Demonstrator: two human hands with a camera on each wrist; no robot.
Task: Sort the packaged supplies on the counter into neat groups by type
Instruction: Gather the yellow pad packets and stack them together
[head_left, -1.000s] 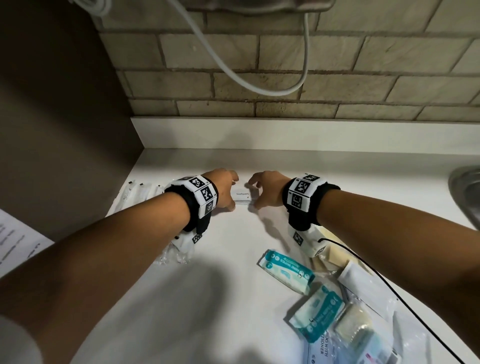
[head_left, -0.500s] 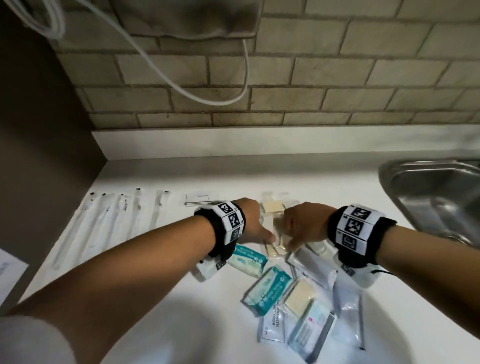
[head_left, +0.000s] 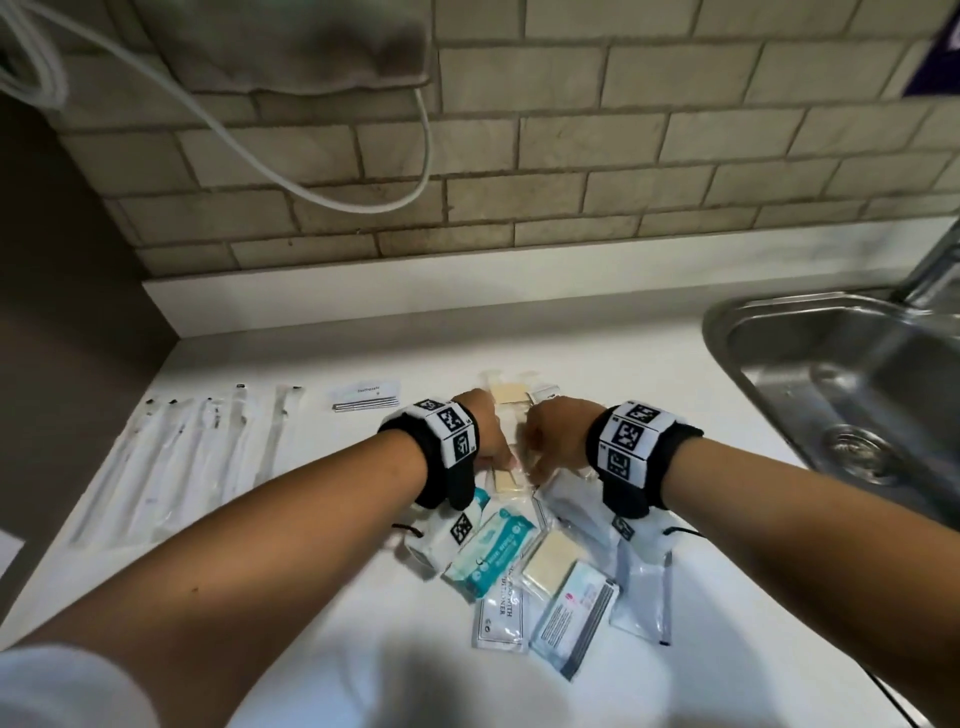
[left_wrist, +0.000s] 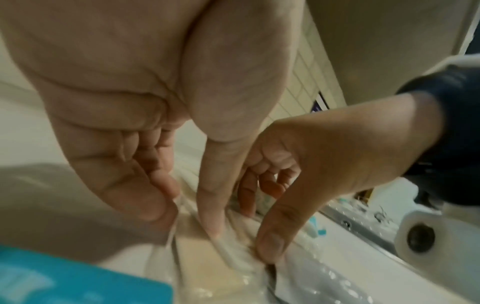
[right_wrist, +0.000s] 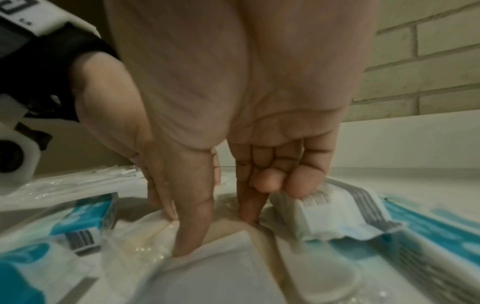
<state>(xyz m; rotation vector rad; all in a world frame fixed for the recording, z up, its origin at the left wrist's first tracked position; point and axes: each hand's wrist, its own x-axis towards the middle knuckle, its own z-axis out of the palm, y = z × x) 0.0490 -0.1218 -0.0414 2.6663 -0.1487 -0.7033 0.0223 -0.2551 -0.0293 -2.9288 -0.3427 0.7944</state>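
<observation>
Brick wall backs a white counter (head_left: 322, 613), with a steel sink (head_left: 810, 332) at its right end. From the head camera, both hands sit together on a clear packet holding a cream pad (head_left: 505, 480), left of the sink and just behind a loose pile: a teal-and-white packet (head_left: 491, 553), a second cream pad packet (head_left: 550, 564), a white sachet (head_left: 501, 618). Further from the sink lies a row of long clear sleeves (head_left: 197, 457), with a small white card (head_left: 366, 396) beside them; more cream pads (head_left: 511, 392) lie just beyond the knuckles. That view hides the fingers. The left wrist camera shows them: the left hand (left_wrist: 161, 164) has thumb and fingers curled down, pinching the crinkled wrap of the packet (left_wrist: 207, 261), while the right hand's thumb presses its edge alongside. The right wrist camera shows the right hand (right_wrist: 233, 164) with thumb and forefinger tips down on the packet (right_wrist: 155, 242), pinching it, its other fingers curled in above a white bar-coded packet (right_wrist: 327, 214).
</observation>
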